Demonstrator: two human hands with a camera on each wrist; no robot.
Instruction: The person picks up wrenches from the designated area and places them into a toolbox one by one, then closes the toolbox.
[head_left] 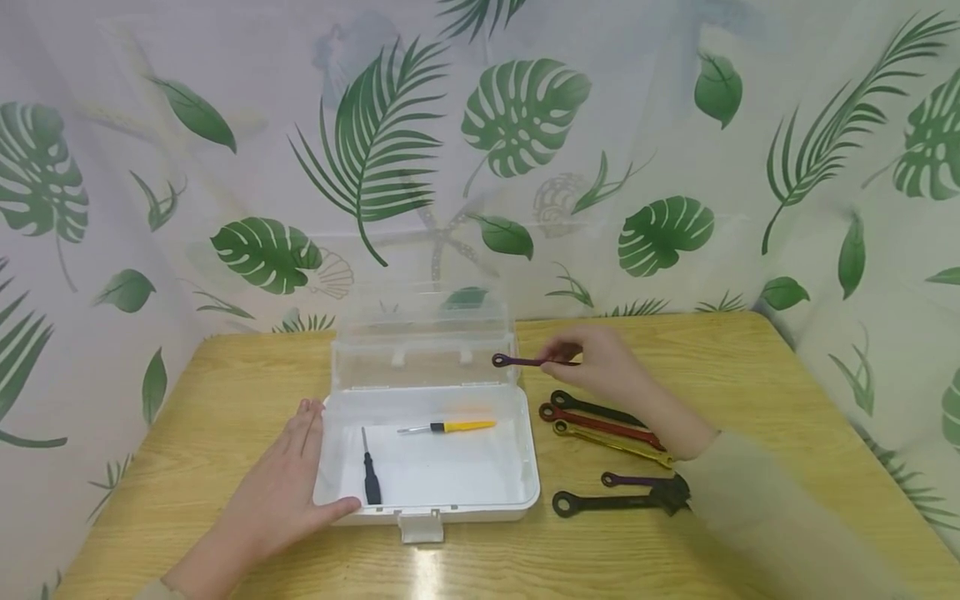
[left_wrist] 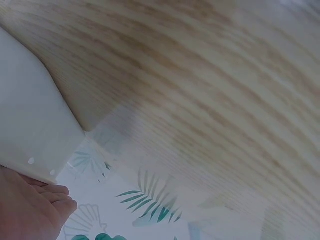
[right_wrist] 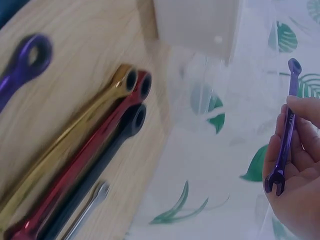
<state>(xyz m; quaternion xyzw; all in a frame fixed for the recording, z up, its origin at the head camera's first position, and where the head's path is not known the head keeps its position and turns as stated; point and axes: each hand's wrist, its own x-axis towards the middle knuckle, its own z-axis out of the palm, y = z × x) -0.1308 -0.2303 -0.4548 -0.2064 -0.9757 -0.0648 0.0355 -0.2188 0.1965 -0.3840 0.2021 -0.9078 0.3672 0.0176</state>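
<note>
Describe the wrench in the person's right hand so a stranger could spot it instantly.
Start at the open white box on the wooden table. Just right of its clear lid, the right hand pinches a small purple wrench. Unlike the wrenches lying below, it is in the air.

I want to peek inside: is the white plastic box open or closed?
Open. The white plastic box has its clear lid standing up behind it, and a yellow-handled screwdriver and a black-handled screwdriver lie inside.
</note>
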